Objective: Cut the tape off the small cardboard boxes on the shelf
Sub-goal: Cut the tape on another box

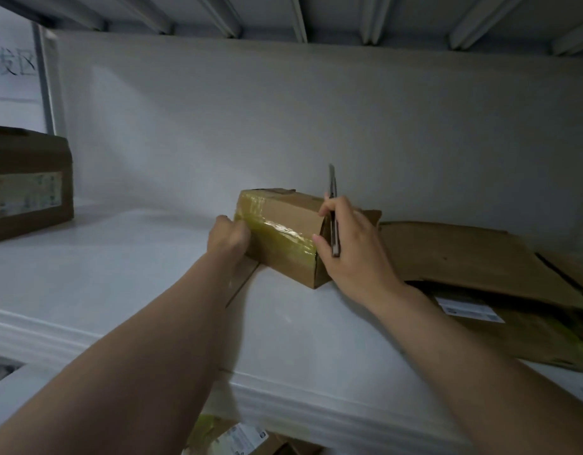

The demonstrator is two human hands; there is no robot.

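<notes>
White metal shelf (pixel 126 290) with a pale back panel (pixel 283 119); underside of the next shelf up shows ribbed struts along the top of the view. Lighting is dim.

Cardboard count on this shelf level: three items.
- One small cardboard box (pixel 283 238), mid-shelf, close to the back panel, sitting on the shelf surface. Glossy yellowish tape (pixel 280 233) runs in a band along its near face and wraps over the left end. Right-end flap looks open.
- One larger closed box (pixel 27 185) at far left, well apart from the small one, pale label on its front.
- One flattened carton (pixel 474 257) lying just right of the small box, with a white label (pixel 470 310) on its near part. Could be more than one sheet stacked there, cannot tell.

Below the shelf edge, more cardboard with a label (pixel 244 438) is partly visible; count not readable.

Hands: two, both bare, both at the small box.
- Left hand (pixel 229 238) is curled against the box's left end, fingers closed over the taped corner, gripping it.
- Right hand (pixel 352 251) is at the box's right end, closed around one slim utility knife (pixel 333 211). Knife stands nearly upright, tip above the box top, lower end beside the right edge of the tape band. Whether the blade touches the tape cannot be told.

One sign with printed characters (pixel 11 64) sits at upper left, blurred.
</notes>
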